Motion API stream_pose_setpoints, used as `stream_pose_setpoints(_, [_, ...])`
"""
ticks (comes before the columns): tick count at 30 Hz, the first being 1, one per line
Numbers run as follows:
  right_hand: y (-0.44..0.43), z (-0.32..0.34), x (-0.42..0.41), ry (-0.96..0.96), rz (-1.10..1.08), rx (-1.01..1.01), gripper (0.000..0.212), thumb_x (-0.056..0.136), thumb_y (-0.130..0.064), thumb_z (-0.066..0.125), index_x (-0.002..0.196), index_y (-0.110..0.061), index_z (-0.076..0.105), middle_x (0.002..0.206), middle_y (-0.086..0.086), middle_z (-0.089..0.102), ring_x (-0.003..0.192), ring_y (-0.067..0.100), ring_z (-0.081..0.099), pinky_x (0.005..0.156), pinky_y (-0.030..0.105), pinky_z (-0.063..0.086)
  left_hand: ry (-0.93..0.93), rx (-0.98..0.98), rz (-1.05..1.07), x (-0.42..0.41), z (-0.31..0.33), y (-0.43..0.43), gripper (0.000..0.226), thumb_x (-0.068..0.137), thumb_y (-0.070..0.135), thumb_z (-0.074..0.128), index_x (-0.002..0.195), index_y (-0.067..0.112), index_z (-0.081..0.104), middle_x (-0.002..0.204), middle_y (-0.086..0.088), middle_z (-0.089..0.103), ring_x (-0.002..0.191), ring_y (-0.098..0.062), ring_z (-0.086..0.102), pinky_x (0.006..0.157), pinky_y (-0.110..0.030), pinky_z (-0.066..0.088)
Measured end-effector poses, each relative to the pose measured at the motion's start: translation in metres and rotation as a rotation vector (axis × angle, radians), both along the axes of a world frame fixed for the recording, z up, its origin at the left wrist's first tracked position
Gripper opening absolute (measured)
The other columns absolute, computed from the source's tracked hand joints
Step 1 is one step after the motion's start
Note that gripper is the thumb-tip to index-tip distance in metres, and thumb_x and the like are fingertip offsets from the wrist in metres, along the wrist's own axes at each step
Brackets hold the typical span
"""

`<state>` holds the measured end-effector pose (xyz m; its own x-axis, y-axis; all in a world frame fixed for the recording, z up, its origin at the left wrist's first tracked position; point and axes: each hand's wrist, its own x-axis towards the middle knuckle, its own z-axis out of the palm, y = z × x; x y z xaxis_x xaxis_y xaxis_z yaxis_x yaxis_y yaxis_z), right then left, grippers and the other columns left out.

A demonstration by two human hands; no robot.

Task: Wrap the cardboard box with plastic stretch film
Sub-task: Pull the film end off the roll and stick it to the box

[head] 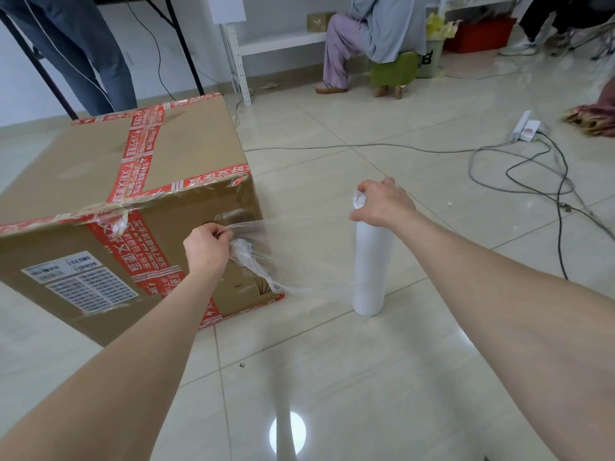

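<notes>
Cardboard box (83, 181) sits on the tiled floor (382, 377) at your 10 o'clock, red tape (139, 151) over its seams. Your left hand (204, 247) pinches the bunched end of the stretch film (299, 251) in front of the box's near face. The film runs toward 3 o'clock to the roll (369, 271), upright on the floor just beside the box. Your right hand (382, 204) grips its top. Cables (532, 176) and a power strip (525, 126) lie at 2 o'clock beyond the roll. A seated person (382, 28) on a green stool (394, 69) is at 1 o'clock. Someone's legs (83, 51) stand behind the box at 11.
</notes>
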<state>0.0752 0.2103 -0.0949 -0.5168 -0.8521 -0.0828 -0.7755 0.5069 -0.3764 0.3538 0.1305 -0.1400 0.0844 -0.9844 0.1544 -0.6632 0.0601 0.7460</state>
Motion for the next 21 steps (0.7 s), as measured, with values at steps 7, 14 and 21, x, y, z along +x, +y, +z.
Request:
stream_pose_setpoints(7, [-0.003, -0.003, 0.004, 0.006, 0.027, 0.0, 0.056, 0.077, -0.026, 0.063, 0.13, -0.031, 0.045, 0.131, 0.007, 0.036, 0.122, 0.031, 0.038, 0.084, 0.036, 0.038, -0.02, -0.012, -0.012, 0.001, 0.008, 0.0, 0.015, 0.091, 0.006, 0.055, 0.098, 0.009, 0.069, 0.087, -0.005, 0.064, 0.068, -0.011, 0.056, 0.064, -0.021, 0.045])
stream_pose_setpoints(14, [-0.011, 0.001, 0.017, 0.233, 0.153, 0.059, 0.083, 0.066, -0.058, 0.072, 0.137, -0.033, 0.038, 0.143, 0.004, 0.033, 0.138, 0.034, 0.02, 0.108, 0.054, 0.021, -0.038, 0.006, -0.009, 0.004, 0.008, -0.003, 0.011, 0.096, 0.008, 0.049, 0.097, 0.014, 0.058, 0.088, -0.008, 0.064, 0.063, -0.011, 0.059, 0.049, -0.014, 0.04])
stream_pose_setpoints(21, [-0.031, -0.021, 0.081, 0.283, 0.42, -0.045, 0.098, 0.06, -0.073, 0.066, 0.142, -0.032, 0.03, 0.145, 0.0, 0.035, 0.141, 0.03, 0.018, 0.112, 0.059, 0.009, -0.105, -0.062, -0.082, 0.024, 0.01, -0.002, 0.015, 0.095, 0.018, 0.055, 0.1, 0.01, 0.066, 0.077, -0.001, 0.064, 0.059, -0.007, 0.058, 0.051, -0.015, 0.043])
